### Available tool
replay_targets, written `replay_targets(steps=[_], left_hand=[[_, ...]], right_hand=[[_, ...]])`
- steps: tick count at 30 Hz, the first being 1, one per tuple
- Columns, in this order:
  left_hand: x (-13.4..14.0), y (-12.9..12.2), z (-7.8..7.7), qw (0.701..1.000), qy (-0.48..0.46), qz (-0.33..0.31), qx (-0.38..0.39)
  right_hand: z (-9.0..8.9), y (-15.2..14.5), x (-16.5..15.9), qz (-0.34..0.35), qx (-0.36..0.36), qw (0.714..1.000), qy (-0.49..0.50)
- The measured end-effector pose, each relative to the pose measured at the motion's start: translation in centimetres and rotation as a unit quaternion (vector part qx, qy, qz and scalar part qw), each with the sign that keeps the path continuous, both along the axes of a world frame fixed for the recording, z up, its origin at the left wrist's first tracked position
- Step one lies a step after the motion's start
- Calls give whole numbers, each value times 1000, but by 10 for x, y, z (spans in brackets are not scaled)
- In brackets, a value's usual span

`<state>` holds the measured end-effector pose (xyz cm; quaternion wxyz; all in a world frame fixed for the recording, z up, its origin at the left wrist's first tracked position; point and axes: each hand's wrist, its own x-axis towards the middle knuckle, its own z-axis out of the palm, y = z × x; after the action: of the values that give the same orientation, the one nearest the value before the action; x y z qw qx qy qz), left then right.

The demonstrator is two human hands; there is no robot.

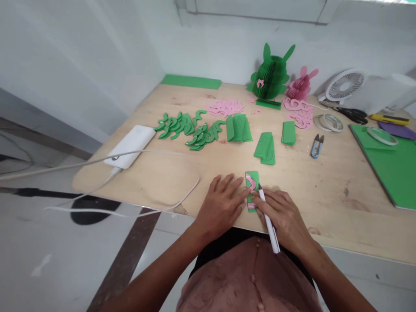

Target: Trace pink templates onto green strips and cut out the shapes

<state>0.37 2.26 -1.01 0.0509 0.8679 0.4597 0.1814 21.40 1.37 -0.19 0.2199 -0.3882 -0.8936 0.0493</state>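
Note:
Near the table's front edge lies a narrow green paper rectangle with a curved pink paper cutout on top of it. My left hand rests flat on the wood with its fingers apart, the fingertips reaching the left side of the green paper. A white pen with a dark tip is held in my right hand, tip pointing away from me. Fingers of the right hand also touch the lower part of the pink cutout, which they partly hide.
Curved green cutouts, pink cutouts and green paper stacks lie farther back. Paper rabbits, a fan, tape rolls, snips and a green board occupy the right. Cables trail from a white power bank.

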Motion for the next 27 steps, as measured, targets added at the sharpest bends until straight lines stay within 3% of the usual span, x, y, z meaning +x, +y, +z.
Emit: replay_targets(steps=[16,27], left_hand=[[0,0,-1,1000,-8,1,5],[1,1,1,1000,-16,2,-14]], right_hand=[[-2,0,0,5,29,1000,-4],[-3,-1,1,-1,8,1000,-14]])
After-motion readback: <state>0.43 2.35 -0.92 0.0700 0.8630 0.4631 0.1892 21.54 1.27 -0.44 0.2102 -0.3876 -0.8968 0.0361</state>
